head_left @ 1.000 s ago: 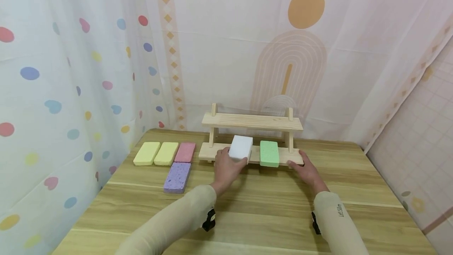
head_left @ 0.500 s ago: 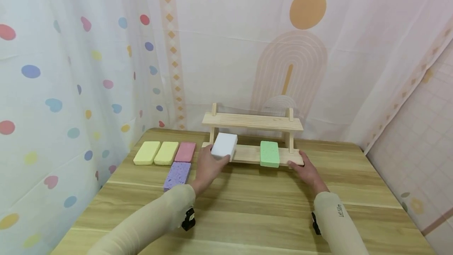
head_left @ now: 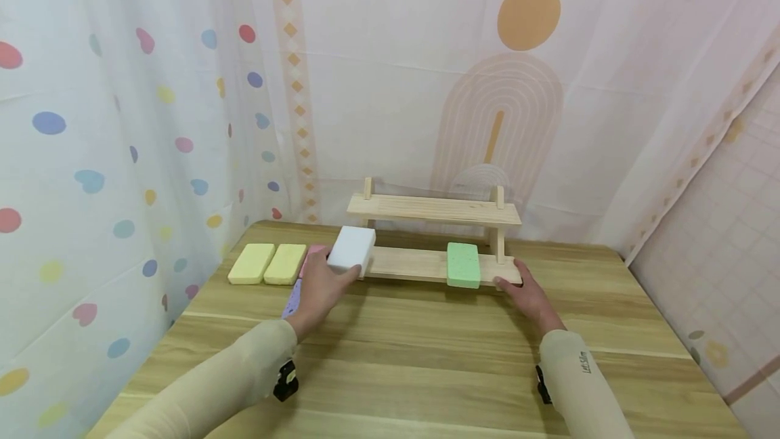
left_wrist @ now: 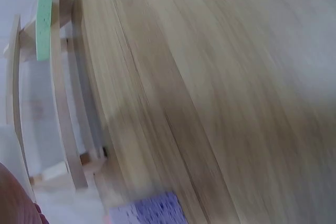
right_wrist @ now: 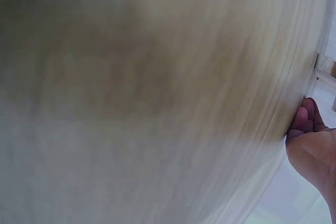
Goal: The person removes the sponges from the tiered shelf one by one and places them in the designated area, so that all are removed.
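My left hand (head_left: 318, 290) grips a white sponge block (head_left: 352, 247) by its sides, held in front of the left end of a two-tier wooden shelf (head_left: 408, 264). Part of that hand shows at the lower left of the left wrist view, beside the white block (left_wrist: 11, 150). My right hand (head_left: 531, 298) pinches the right end of the lower plank, thumb on top. A green sponge (head_left: 464, 265) lies on that plank, towards its right. Behind my left hand, a pink sponge (head_left: 311, 253) and a purple sponge (head_left: 292, 301) on the table are partly hidden.
Two pale yellow sponges (head_left: 252, 263) lie side by side on the wooden table (head_left: 426, 364), left of the pink one. The upper plank (head_left: 432, 208) stands above and behind the lower. Patterned curtains (head_left: 390, 87) hang behind the table and on its left.
My left hand has carried the white block leftwards, from over the lower plank to past its left end, covering parts of the pink and purple sponges. My right hand stays on the shelf.
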Motion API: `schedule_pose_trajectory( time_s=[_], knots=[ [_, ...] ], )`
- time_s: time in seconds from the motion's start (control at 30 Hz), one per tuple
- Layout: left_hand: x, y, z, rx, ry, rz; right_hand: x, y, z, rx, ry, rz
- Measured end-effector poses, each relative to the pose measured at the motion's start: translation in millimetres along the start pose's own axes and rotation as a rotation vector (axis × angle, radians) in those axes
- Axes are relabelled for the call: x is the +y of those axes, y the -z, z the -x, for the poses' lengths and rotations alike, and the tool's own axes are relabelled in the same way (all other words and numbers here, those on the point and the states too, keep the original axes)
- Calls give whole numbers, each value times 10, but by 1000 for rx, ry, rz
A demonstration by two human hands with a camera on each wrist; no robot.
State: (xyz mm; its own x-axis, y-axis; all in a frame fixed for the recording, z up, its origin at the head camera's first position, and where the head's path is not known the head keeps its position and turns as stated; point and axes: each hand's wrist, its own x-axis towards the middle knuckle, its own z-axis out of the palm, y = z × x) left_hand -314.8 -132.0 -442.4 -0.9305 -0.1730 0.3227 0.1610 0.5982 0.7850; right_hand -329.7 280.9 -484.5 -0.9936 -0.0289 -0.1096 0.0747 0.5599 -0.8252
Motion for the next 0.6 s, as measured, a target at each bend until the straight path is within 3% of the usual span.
schedule_pose_trajectory(
  time_s=[0.6],
  knots=[
    [-391,439,4,8,57,-76,5,-5,-15,6,9,6]
  ],
)
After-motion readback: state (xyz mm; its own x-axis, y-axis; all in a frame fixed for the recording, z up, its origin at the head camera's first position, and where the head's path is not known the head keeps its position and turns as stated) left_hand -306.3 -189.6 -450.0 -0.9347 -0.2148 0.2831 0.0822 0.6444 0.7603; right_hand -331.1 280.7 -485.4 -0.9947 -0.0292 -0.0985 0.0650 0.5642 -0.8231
